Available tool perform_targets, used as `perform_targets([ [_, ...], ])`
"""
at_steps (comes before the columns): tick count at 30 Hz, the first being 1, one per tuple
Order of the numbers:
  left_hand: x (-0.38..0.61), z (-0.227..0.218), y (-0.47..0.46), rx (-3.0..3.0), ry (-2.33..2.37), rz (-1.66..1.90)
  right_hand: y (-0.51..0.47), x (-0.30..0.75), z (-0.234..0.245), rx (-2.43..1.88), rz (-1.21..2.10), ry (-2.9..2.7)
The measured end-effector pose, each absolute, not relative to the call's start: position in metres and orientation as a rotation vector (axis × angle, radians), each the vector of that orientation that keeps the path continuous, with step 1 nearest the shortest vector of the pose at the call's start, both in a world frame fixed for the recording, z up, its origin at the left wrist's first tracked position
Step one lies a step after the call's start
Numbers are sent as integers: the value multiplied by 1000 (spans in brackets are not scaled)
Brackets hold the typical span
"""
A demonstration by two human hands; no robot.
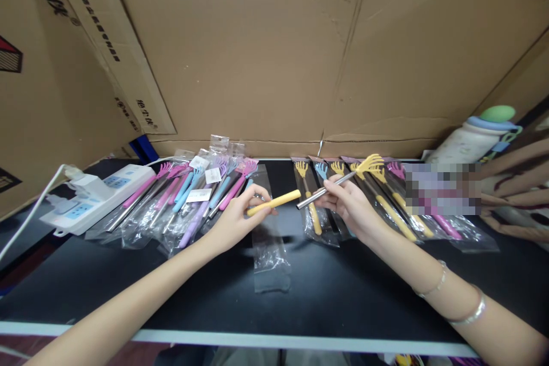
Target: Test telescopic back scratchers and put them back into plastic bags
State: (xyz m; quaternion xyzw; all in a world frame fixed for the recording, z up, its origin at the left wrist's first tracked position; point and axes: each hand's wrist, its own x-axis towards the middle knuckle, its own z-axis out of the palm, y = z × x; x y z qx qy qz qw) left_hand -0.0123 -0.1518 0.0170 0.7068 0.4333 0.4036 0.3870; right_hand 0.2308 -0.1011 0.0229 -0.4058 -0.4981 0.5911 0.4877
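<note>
My left hand (240,214) is closed on a yellow handle sleeve (274,202), which points right over the black table (128,286). My right hand (345,203) pinches the metal rod of a yellow back scratcher (343,179); its claw head rises toward the back right. The rod's free end sits a little apart from the sleeve's tip. An empty clear plastic bag (269,251) lies flat below and between the hands.
A heap of bagged pink, blue and purple scratchers (193,197) lies at left beside a white power strip (96,197). A row of bagged yellow, blue and pink scratchers (398,206) lies at right. Cardboard (274,46) walls the back. A bottle (476,140) stands at far right.
</note>
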Motion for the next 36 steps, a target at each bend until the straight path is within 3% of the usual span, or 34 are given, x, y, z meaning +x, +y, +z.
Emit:
perform_targets([
  [36, -14, 5, -150, 1722, 1060, 954, -100, 231, 25, -985, 1263, -1164],
])
